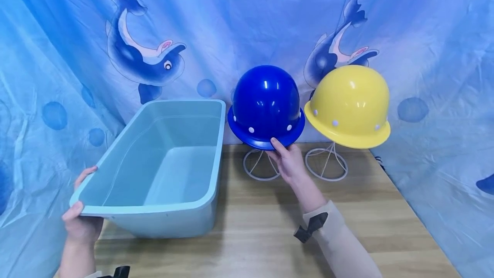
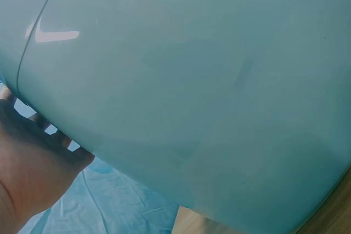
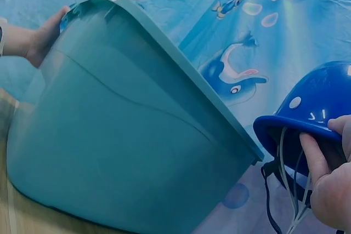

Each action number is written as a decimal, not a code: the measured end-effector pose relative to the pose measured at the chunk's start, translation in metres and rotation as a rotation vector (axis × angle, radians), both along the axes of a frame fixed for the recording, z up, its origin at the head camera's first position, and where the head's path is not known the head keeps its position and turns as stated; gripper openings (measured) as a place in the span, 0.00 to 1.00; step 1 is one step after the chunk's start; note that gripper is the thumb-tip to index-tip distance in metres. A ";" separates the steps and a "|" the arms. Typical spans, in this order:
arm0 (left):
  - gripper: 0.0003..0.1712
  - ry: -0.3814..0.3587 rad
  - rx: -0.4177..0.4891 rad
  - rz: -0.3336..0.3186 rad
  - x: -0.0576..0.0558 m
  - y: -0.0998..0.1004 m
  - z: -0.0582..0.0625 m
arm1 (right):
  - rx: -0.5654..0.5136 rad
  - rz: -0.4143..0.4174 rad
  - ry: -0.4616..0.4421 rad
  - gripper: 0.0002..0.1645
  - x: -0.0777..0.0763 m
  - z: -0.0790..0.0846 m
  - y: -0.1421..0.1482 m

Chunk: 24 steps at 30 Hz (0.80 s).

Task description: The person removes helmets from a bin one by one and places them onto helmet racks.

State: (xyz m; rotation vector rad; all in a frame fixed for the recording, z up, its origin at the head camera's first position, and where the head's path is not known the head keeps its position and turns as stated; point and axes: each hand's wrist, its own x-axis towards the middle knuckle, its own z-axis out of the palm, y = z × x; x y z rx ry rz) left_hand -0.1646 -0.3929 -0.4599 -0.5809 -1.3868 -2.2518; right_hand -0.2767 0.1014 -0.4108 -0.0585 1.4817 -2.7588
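At the near left corner of a light blue plastic tub (image 1: 154, 209), my left hand (image 1: 82, 222) grips the rim, thumb on top. The tub's inside shows bare. In the left wrist view the tub wall (image 2: 192, 80) fills most of the picture, with the left hand (image 2: 41, 163) at its edge. My right hand (image 1: 291, 162) pinches the front brim of a blue hard hat (image 1: 266, 98), thumb above and fingers beneath. This hat sits over a white wire stand (image 1: 261, 179). In the right wrist view, a dark strap (image 3: 269, 195) hangs under the hat.
A yellow hard hat (image 1: 351, 102) rests on another white wire stand (image 1: 326, 179), right of the blue one. Both stands and the tub are on a wooden table (image 1: 262, 235). Behind hangs a blue curtain (image 1: 247, 20) printed with dolphins.
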 end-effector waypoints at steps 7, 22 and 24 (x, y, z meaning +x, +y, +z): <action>0.44 -0.055 -0.094 0.017 0.004 0.001 0.001 | 0.048 0.061 -0.012 0.32 0.005 -0.001 0.011; 0.43 -0.050 -0.119 0.074 0.000 0.005 0.012 | 0.126 0.221 0.043 0.41 -0.001 0.015 0.030; 0.44 0.008 -0.166 0.039 0.007 -0.003 0.011 | 0.120 0.240 0.041 0.41 -0.001 0.012 0.026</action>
